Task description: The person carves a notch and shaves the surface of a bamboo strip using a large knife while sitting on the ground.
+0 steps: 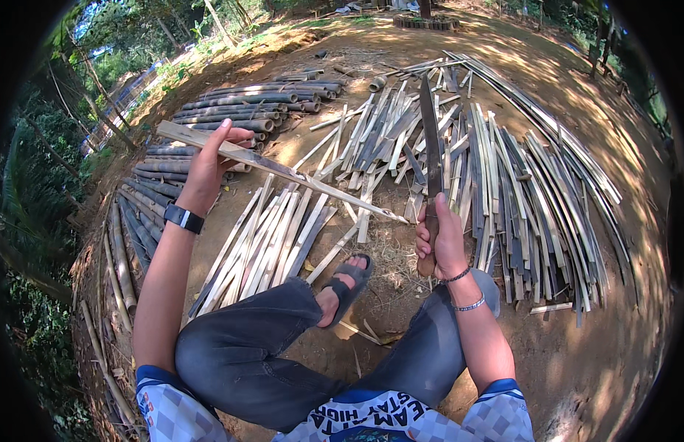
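My left hand (215, 156) is closed around the upper part of a split bamboo strip (312, 181), which slants down to the right across the front of me. The strip's lower end comes close to my right hand (441, 234). That hand grips the handle of a machete (432, 136), its long dark blade pointing up and away from me. Blade and strip stand apart, as far as I can see. Beneath the strip, a bundle of pale split bamboo strips (272, 239) lies on the ground by my left knee.
Whole dark bamboo poles (242, 103) are stacked at the far left. A heap of short split pieces (390, 132) lies ahead, and long strips (537, 210) fan out on the right. My sandalled foot (344, 289) rests on dirt with shavings (397, 261). Trees stand beyond.
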A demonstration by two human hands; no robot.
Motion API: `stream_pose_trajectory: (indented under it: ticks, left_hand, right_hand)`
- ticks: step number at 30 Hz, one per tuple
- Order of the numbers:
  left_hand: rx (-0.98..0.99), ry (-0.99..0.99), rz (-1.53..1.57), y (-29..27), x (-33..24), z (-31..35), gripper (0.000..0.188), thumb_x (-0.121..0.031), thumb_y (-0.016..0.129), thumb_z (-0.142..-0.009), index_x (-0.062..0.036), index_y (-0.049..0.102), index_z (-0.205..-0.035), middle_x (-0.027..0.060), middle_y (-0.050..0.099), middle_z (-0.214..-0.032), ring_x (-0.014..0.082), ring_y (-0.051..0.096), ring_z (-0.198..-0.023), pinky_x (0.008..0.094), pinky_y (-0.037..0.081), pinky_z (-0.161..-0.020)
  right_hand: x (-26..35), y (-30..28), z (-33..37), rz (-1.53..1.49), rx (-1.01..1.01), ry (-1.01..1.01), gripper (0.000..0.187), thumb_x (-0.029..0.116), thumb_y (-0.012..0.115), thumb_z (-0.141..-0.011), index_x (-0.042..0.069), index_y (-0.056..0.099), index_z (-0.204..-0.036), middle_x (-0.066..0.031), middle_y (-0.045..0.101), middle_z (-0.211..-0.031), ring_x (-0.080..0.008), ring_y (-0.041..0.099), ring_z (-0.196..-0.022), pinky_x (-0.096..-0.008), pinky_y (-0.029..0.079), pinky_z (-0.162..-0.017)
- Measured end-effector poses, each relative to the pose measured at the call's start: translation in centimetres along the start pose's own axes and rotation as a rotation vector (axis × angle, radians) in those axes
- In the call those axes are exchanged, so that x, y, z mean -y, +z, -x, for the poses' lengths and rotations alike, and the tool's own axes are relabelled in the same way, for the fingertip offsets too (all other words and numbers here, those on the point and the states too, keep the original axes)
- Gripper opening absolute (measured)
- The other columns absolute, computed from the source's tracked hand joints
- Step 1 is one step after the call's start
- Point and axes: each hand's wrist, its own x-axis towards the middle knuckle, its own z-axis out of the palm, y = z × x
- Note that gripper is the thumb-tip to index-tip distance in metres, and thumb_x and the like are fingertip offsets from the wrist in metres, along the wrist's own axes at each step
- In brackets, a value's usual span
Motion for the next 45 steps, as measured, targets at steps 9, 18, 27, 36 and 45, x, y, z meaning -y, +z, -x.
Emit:
stream_pose_trajectory:
  ticks: [9,18,27,36,45]
  left_hand:
    - [-0.086,0.064,0.019,1.4,-0.1,-1.1,0.048,-0.053,0.051,-0.089,-0.0091,0.070,-0.095,0.0028,0.067,-0.098,0.0114,0.059,-0.091,0.0282,0.044,-0.081]
    - [-0.059,0.159,0.084,1.3,1.0,-0.7,0.047,-0.050,0.051,-0.091,-0.0057,0.065,-0.101,0.0083,0.065,-0.105,0.0176,0.058,-0.099,0.0322,0.042,-0.091]
    - [-0.014,0.228,0.095,-0.2,1.0,-1.1,0.049,-0.041,0.052,-0.092,-0.0035,0.048,-0.123,0.0129,0.063,-0.112,0.0197,0.059,-0.102,0.0326,0.043,-0.092]
    - [-0.142,0.583,0.309,0.6,3.3,-1.6,0.052,-0.039,0.051,-0.093,-0.0065,0.037,-0.131,0.0154,0.059,-0.117,0.0227,0.056,-0.110,0.0337,0.040,-0.097]
    - [-0.657,0.634,0.569,-1.3,8.8,-1.1,0.055,-0.061,0.037,-0.092,-0.0078,0.046,-0.104,0.0111,0.061,-0.073,0.0199,0.062,-0.067,0.0292,0.054,-0.064]
  right_hand:
    - [1.1,-2.5,1.4,0.042,-0.152,-0.070,0.045,0.048,0.047,-0.094,0.007,0.045,-0.078,0.0006,0.039,-0.052,-0.0080,0.037,-0.037,-0.0229,0.030,-0.033]
    - [0.1,-3.0,2.1,0.193,-0.097,-0.041,0.045,0.045,0.043,-0.097,0.004,0.045,-0.077,-0.0013,0.039,-0.050,-0.0097,0.037,-0.035,-0.0242,0.030,-0.033]
    - [-2.6,-1.6,1.7,0.343,0.007,-0.028,0.041,0.037,0.046,-0.098,0.002,0.046,-0.077,-0.0013,0.041,-0.050,-0.0100,0.038,-0.034,-0.0252,0.031,-0.032]
    - [-8.4,1.5,1.9,0.495,0.054,0.006,0.042,0.038,0.046,-0.097,0.002,0.050,-0.076,-0.0008,0.046,-0.049,-0.0100,0.045,-0.038,-0.0261,0.034,-0.036]
    - [-16.4,7.5,1.2,0.709,0.246,-0.151,0.039,0.034,0.048,-0.094,-0.003,0.057,-0.083,-0.0232,0.055,-0.060,-0.0412,0.058,-0.059,-0.0448,0.043,-0.054]
